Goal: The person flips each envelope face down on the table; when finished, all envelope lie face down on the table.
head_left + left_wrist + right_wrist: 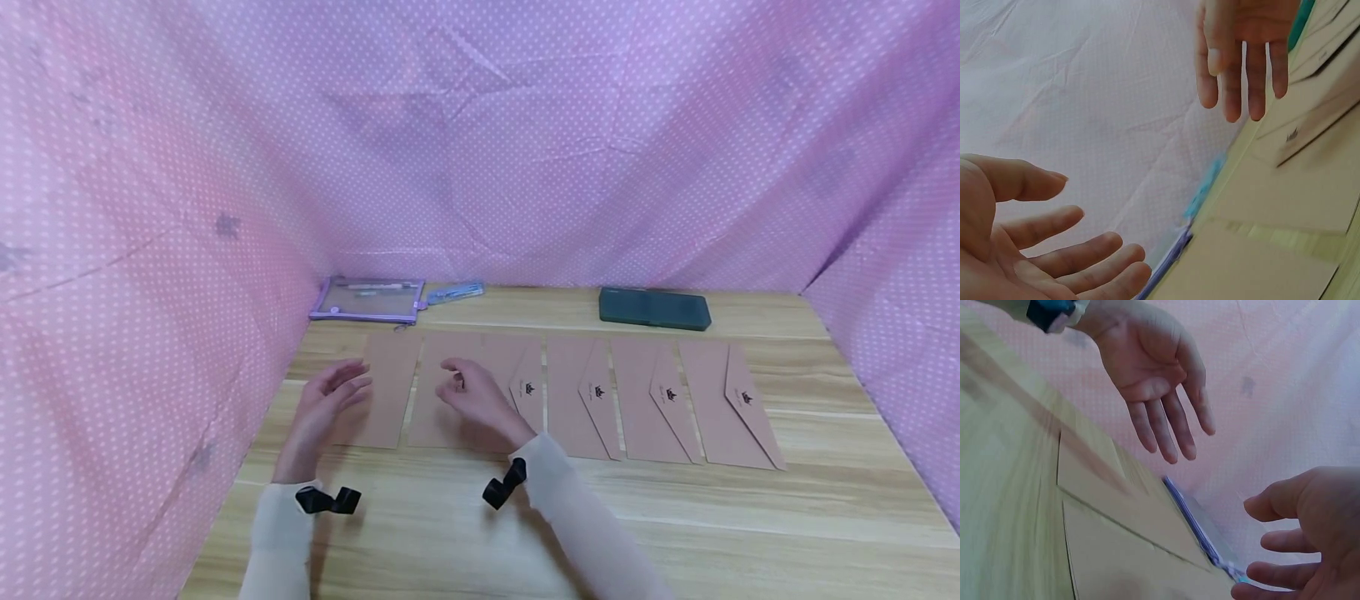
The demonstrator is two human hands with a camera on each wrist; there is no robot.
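Brown paper envelopes lie in a row on the wooden table, several of them with a pointed flap and a small black crown print. My left hand (324, 404) hovers by the left edge of the leftmost envelope (390, 392), its fingers loosely bent and apart, holding nothing. Over the envelope beside it (431, 417) hangs my right hand (480, 402), empty too, with relaxed fingers. In the left wrist view the left hand (1054, 250) and right hand (1247, 56) are spread apart in the air. The right wrist view shows the right hand (1310, 544) facing the left (1154, 381).
At the table's back lie a purple-edged zip pouch (371, 302) with pens inside, a light blue packet (455, 292) and a dark green case (654, 308). Pink dotted cloth (525, 167) hangs behind and at both sides.
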